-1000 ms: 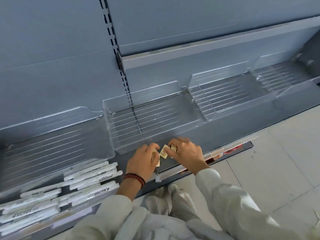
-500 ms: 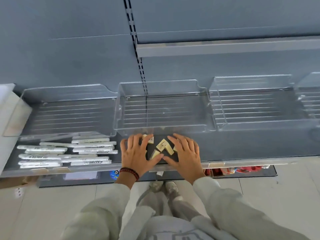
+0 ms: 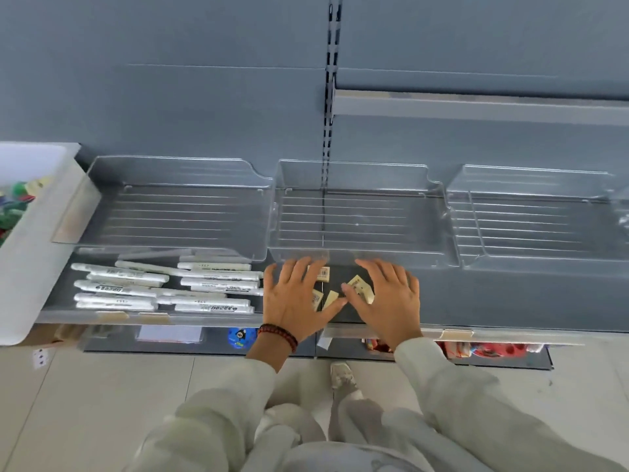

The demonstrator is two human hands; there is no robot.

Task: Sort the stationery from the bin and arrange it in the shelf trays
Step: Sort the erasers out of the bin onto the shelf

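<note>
Two hands, both flat and palm down with fingers spread wide, holding nothing: left hand and right hand at frame centre on the dark lower shelf, thumbs nearly meeting. At least four small cream packets lie on the shelf between and partly under the hands; more may be hidden. Left of the hands are roughly a dozen white marker pens, lying lengthwise in loose rows, the exact count unclear.

Three clear trays sit above: left tray, middle tray and right tray, nothing in them, and a fourth is cut off at the right edge. The white bin at the left edge holds mixed green and coloured items. The shelf is bare to the right of the right hand. The front rail runs just below the wrists. Red bead bracelet on the left wrist.
</note>
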